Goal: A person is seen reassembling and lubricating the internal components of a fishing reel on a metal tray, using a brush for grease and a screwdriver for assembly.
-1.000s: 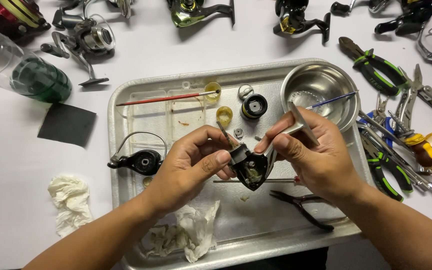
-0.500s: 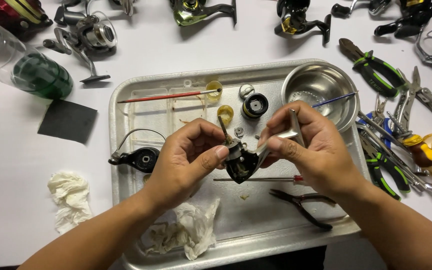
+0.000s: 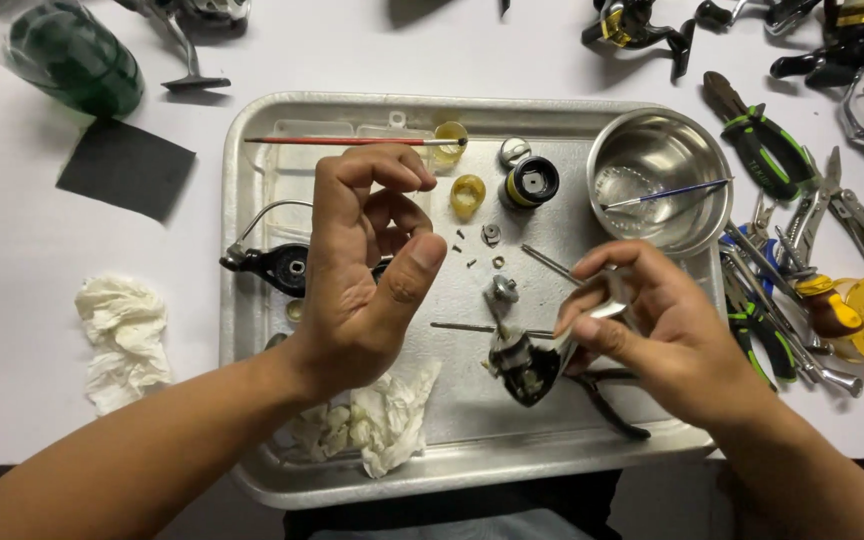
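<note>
Over a metal tray [image 3: 252,180], my right hand [image 3: 662,345] grips a small dark fishing reel body [image 3: 524,368] by its silver stem, holding it just above the tray's lower middle. A thin rod [image 3: 472,327] lies on the tray beside it. My left hand [image 3: 357,275] hovers to the left of the reel body with thumb and fingers spread, and nothing shows in it. Between the hands lie tiny screws and washers [image 3: 480,248]. A black rotor with a wire bail [image 3: 270,265] sits partly behind my left hand.
The tray also holds a steel bowl [image 3: 692,215] with a blue brush, a red brush [image 3: 352,141], a yellow cup [image 3: 449,138], a black spool [image 3: 532,182], crumpled tissue [image 3: 382,420] and pliers [image 3: 607,400]. Hand tools [image 3: 772,150] lie to the right; a green bottle [image 3: 77,60] and black pad [image 3: 124,168] to the left.
My left hand has let go of the reel body and pulled away to the left, opening. My right hand keeps the reel body and has lowered it. The view has moved closer.
</note>
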